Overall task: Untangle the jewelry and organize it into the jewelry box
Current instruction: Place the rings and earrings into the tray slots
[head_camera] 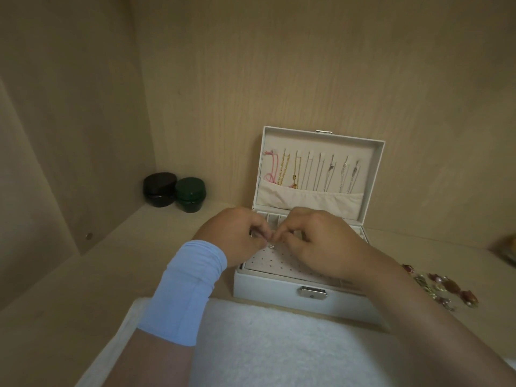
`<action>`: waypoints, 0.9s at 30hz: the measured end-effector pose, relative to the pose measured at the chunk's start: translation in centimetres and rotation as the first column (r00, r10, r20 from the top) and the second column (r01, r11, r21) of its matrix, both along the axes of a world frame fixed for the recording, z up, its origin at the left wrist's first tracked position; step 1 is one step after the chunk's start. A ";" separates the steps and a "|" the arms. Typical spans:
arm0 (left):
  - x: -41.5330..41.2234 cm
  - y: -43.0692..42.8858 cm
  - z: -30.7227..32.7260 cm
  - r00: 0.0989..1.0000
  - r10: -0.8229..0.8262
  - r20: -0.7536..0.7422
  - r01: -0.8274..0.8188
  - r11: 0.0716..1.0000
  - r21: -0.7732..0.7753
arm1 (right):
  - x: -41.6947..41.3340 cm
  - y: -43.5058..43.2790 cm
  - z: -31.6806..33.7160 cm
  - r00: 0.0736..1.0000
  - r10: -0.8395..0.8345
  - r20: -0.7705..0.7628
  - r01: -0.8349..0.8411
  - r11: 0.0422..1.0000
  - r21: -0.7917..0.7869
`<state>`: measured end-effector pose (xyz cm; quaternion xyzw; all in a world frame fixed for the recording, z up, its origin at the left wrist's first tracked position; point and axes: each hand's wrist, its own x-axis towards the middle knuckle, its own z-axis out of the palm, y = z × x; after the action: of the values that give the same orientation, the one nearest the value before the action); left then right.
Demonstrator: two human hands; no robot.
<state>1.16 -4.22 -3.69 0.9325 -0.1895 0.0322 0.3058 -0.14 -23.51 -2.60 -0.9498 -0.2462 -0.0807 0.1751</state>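
Note:
A white jewelry box stands open on the wooden shelf, its lid upright with several chains hanging inside. My left hand and my right hand meet over the box's perforated earring pad. Both pinch a small silver earring between their fingertips, just above the pad. A tangle of red-brown beaded jewelry lies on the shelf to the right of the box.
Two small round jars, one black and one dark green, stand in the back left corner. A white fluffy towel lies in front of the box. Wooden walls close in behind and on the left.

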 end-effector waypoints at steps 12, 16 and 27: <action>-1.4 -3.6 1.9 0.990 0.039 0.138 -0.029 0.997 -0.073 | -0.5 -10.6 4.0 0.974 -0.222 -0.037 0.224 0.939 0.262; -1.6 -9.9 2.9 0.992 -0.096 0.087 0.100 0.994 -0.049 | -0.8 -17.9 3.7 0.943 -0.327 -0.062 0.333 0.931 0.151; 1.9 -26.0 1.7 0.955 -0.290 -0.055 0.291 0.894 0.340 | 0.1 -25.6 -0.8 0.903 -0.348 -0.254 0.349 0.936 -0.043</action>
<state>3.07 -30.21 -1.98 0.9326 -0.3291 -0.0486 0.1398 0.00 -49.13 -3.41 -0.9805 -0.0477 0.0129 0.1902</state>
